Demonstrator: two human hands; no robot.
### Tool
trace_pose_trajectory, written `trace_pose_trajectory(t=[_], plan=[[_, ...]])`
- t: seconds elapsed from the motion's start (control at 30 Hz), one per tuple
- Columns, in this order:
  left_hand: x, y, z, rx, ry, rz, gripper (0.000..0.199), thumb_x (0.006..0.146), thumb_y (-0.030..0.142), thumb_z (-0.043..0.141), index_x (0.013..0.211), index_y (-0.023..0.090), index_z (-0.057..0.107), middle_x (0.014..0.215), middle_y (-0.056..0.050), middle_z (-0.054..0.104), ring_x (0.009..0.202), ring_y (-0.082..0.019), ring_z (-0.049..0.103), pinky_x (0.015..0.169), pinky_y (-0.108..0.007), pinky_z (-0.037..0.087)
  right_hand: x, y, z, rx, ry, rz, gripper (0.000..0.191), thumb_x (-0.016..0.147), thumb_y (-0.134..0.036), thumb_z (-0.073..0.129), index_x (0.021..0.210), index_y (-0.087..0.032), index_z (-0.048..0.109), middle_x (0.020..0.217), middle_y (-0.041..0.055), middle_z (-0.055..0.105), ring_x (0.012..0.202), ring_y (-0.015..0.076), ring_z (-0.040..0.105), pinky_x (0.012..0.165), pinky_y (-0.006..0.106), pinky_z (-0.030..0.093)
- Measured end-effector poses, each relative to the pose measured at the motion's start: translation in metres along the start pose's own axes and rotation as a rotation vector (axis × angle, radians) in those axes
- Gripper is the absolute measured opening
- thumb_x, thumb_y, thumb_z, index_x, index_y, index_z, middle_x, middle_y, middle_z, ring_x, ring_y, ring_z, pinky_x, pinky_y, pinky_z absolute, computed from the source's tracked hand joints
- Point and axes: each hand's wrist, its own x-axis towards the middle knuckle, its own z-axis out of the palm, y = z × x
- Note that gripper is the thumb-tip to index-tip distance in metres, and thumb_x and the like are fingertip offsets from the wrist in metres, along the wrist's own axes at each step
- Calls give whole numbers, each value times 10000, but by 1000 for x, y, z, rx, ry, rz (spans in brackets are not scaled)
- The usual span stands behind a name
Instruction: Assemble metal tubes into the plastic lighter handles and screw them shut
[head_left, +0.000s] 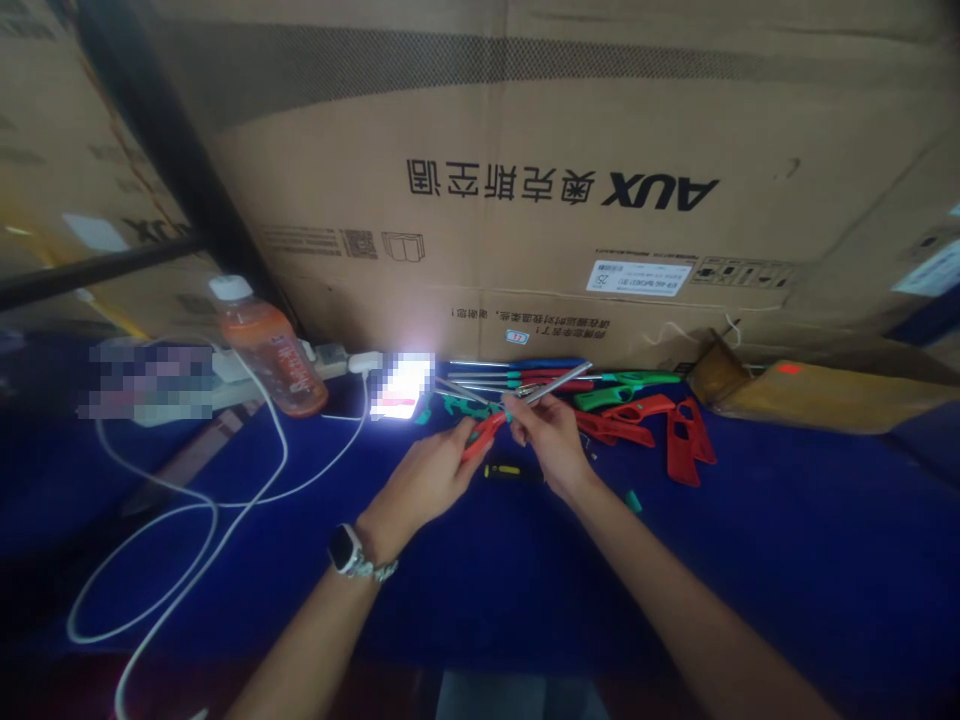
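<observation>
My left hand (442, 465), with a watch on its wrist, is closed around a red plastic handle (486, 434). Close beside it, my right hand (553, 440) pinches a thin silver metal tube (559, 383) that points up and to the right. The near ends of handle and tube come together between the hands; whether they are joined I cannot tell. Just below the fingers lies a small black and yellow screwdriver handle (502, 471). Right of my right hand are several red plastic handle shells (682, 450) with oval cutouts and a green handle (611, 396).
Behind the hands lie several metal rods (480, 378). A lit phone (403, 388) stands left of them, near an orange drink bottle (271, 350) and a looping white cable (214, 510). A large cardboard box (480, 260) backs the blue table (480, 590); a yellow packet (817, 397) lies right.
</observation>
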Motion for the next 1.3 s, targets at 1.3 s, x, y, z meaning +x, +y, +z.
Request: trace_pose_trajectory(t=[1.3], plan=[[-2, 0, 2, -304, 32, 74, 358, 1048, 442, 408, 1066, 210, 679, 729, -16, 697, 592, -153, 632, 563, -244, 406, -9, 2, -7, -154, -271, -88, 360, 731, -515, 825, 775, -196, 665, 531, -71, 520, 397, 82, 479, 390, 236, 405]])
